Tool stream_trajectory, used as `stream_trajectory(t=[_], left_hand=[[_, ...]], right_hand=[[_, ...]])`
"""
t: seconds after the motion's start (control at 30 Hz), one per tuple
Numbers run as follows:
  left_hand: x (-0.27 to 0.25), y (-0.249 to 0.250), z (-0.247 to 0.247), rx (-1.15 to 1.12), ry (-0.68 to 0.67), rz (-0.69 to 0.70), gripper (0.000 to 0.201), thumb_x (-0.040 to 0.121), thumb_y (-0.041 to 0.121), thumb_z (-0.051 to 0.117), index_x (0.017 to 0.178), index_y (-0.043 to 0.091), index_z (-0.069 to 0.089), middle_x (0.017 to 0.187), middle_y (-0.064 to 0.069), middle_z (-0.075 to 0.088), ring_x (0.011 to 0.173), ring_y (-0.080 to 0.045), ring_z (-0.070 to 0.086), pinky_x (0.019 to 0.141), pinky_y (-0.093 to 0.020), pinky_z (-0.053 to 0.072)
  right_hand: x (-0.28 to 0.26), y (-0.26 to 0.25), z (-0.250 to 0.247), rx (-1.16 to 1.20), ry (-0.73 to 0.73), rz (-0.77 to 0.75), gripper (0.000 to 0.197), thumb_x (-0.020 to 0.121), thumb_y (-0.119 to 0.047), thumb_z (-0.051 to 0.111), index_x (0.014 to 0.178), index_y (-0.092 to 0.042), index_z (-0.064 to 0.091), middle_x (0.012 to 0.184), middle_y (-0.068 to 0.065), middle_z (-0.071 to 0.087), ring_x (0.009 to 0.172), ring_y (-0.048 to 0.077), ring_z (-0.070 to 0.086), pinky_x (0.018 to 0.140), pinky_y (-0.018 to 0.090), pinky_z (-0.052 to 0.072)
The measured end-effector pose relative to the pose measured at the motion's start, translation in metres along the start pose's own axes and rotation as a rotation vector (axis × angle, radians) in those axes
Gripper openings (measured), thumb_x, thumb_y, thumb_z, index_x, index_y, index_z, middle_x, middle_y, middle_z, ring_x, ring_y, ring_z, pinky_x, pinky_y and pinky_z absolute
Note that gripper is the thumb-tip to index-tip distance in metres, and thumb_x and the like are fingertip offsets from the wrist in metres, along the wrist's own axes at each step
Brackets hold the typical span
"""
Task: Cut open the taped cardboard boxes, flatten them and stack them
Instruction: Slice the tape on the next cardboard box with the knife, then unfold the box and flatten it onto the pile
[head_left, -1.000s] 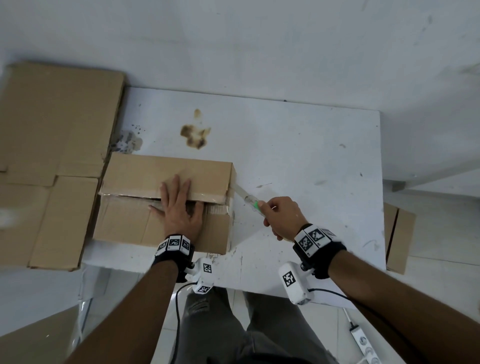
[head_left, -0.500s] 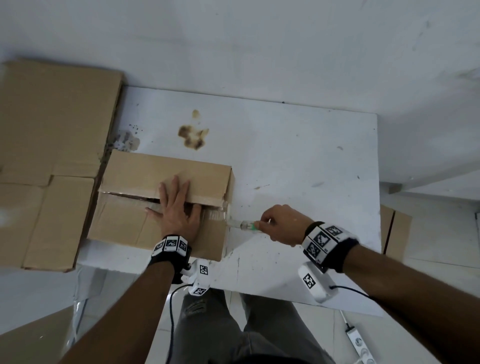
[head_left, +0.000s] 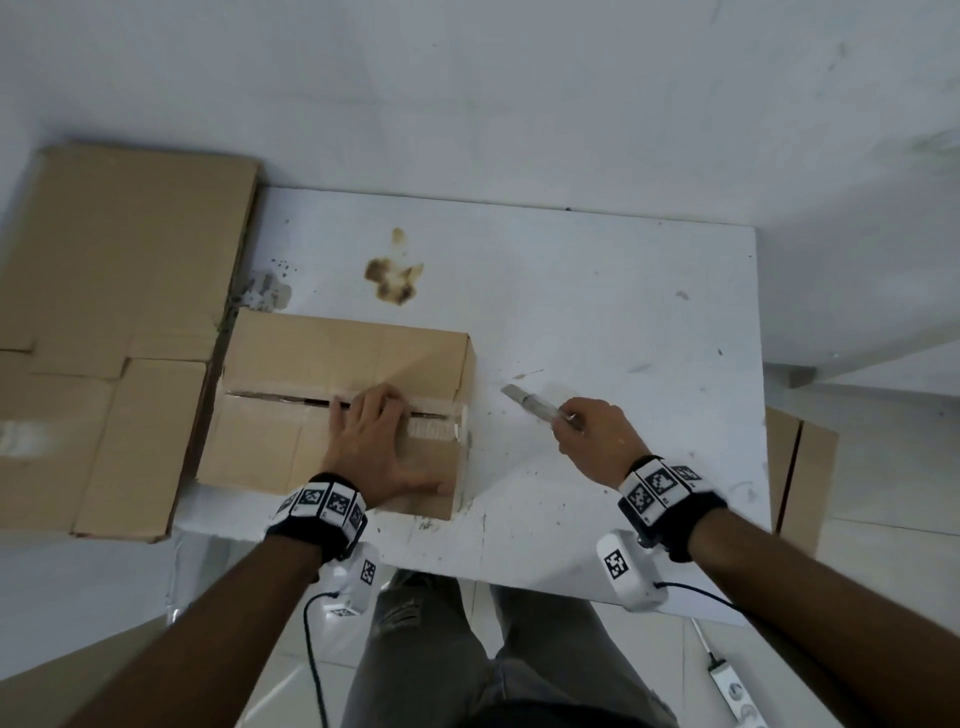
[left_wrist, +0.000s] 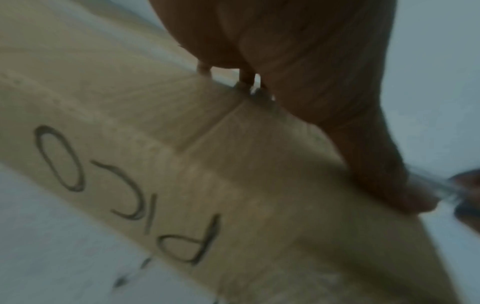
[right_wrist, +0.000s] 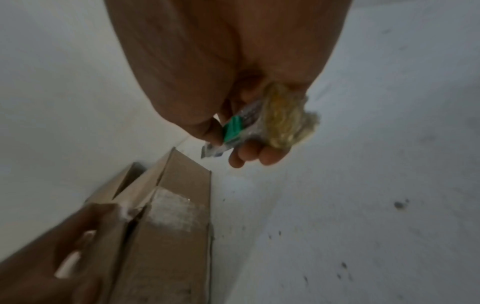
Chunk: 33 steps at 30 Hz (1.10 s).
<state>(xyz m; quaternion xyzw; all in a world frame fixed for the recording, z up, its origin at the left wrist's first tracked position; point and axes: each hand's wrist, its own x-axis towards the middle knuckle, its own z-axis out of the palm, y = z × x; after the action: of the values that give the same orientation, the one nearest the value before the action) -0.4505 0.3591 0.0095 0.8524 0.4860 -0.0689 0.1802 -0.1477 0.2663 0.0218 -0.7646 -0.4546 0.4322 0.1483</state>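
Observation:
A brown cardboard box (head_left: 311, 358) lies on the white table (head_left: 597, 312), its top seam split open along the tape. My left hand (head_left: 371, 441) presses flat on the near flap, fingers reaching the seam; the box side (left_wrist: 182, 185) carries handwritten letters. To the right of the box, my right hand (head_left: 592, 436) grips a box cutter (head_left: 530, 402) with its blade pointing at the box, a short way clear of it. The right wrist view shows the cutter (right_wrist: 233, 131) with a green slider held between thumb and fingers, beside the taped box end (right_wrist: 171, 209).
Flattened cardboard (head_left: 104, 322) lies stacked left of the table. Another cardboard piece (head_left: 800, 478) stands on the floor at the right. A brown stain (head_left: 395, 280) marks the tabletop. A power strip (head_left: 737, 696) lies on the floor by my legs.
My right hand pulled the cutter out from the box's right end and back to the right. The seam now gapes open. The left hand stayed pressed on the box.

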Motion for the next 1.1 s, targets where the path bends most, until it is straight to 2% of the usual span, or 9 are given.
stream_trajectory(t=[0.17,0.23,0.33,0.47,0.6,0.7,0.8,0.93,1.1], left_hand=[[0.008,0.017,-0.04,0.028,0.088,0.034,0.086,0.052,0.086,0.069,0.112,0.025,0.053,0.119,0.009,0.058,0.123,-0.021,0.049,0.115,-0.066,0.012],[-0.003,0.02,-0.056,0.031,0.241,0.114,0.06,0.065,0.073,0.069,0.1,0.027,0.054,0.107,0.01,0.061,0.115,-0.022,0.054,0.111,-0.062,0.019],[-0.036,0.015,-0.071,0.027,0.382,0.181,0.038,0.085,0.066,0.059,0.094,0.029,0.058,0.1,0.014,0.063,0.108,-0.014,0.056,0.11,-0.057,0.024],[-0.092,0.001,-0.062,-0.08,0.209,0.02,0.053,0.101,0.064,0.029,0.1,0.033,0.071,0.107,0.018,0.069,0.109,-0.008,0.058,0.105,-0.05,0.033],[-0.115,-0.023,-0.023,-0.158,-0.081,-0.218,0.043,0.095,0.056,0.049,0.129,0.032,0.059,0.14,0.01,0.053,0.127,-0.015,0.05,0.104,-0.045,0.044],[-0.087,-0.045,-0.017,-0.021,-0.101,-0.306,0.082,0.084,0.064,0.066,0.15,0.027,0.034,0.158,-0.002,0.031,0.143,-0.025,0.035,0.115,-0.052,0.034],[-0.038,-0.07,-0.03,0.325,-0.206,-0.239,0.13,0.066,0.087,0.063,0.161,0.026,0.0,0.169,-0.005,-0.006,0.156,-0.033,-0.005,0.123,-0.061,0.001],[0.0,-0.087,-0.04,0.449,-0.363,-0.088,0.114,0.072,0.086,0.057,0.158,0.019,0.024,0.17,-0.004,0.005,0.156,-0.028,-0.012,0.122,-0.06,-0.008],[-0.004,-0.097,-0.032,0.42,-0.271,0.011,0.091,0.078,0.086,0.047,0.146,0.025,0.046,0.166,0.004,0.024,0.156,-0.026,-0.009,0.118,-0.065,-0.013]], right_hand=[[0.018,0.005,0.026,-0.07,-0.122,0.052,0.045,0.103,-0.013,0.042,0.148,-0.011,0.038,0.136,0.016,0.055,0.115,0.032,0.059,0.094,0.04,0.051],[0.024,0.003,0.033,-0.193,-0.139,0.096,0.06,0.105,-0.019,0.041,0.158,-0.01,0.016,0.156,0.017,0.031,0.14,0.034,0.039,0.112,0.041,0.036],[0.026,-0.022,0.032,-0.147,-0.013,0.073,0.066,0.104,-0.046,0.042,0.158,-0.015,0.021,0.163,0.013,0.022,0.147,0.034,0.027,0.118,0.051,0.024],[0.016,-0.077,0.042,0.138,-0.037,-0.086,0.098,0.079,-0.079,0.055,0.155,-0.023,0.028,0.155,0.011,0.038,0.135,0.031,0.045,0.11,0.046,0.04],[0.015,-0.113,0.083,-0.205,-0.035,-0.073,0.127,0.076,-0.067,0.073,0.158,-0.023,-0.013,0.165,0.01,-0.02,0.146,0.047,0.023,0.105,0.057,0.043],[0.027,-0.124,0.095,-0.251,-0.071,0.032,0.136,0.07,-0.067,0.078,0.156,-0.029,-0.021,0.158,0.009,-0.04,0.15,0.05,0.002,0.107,0.067,0.037],[0.031,-0.124,0.089,-0.428,-0.059,0.051,0.132,0.071,-0.071,0.075,0.158,-0.025,-0.013,0.157,0.014,-0.04,0.148,0.053,-0.011,0.11,0.073,0.025],[0.035,-0.128,0.086,-0.67,0.071,-0.295,0.105,0.085,-0.061,0.064,0.158,-0.027,-0.003,0.162,0.015,-0.03,0.149,0.048,-0.016,0.114,0.072,0.003],[0.071,-0.159,0.063,-0.841,0.123,-0.37,0.044,0.098,-0.026,0.045,0.141,-0.017,0.038,0.149,0.016,0.039,0.127,0.043,0.043,0.095,0.056,0.045]])
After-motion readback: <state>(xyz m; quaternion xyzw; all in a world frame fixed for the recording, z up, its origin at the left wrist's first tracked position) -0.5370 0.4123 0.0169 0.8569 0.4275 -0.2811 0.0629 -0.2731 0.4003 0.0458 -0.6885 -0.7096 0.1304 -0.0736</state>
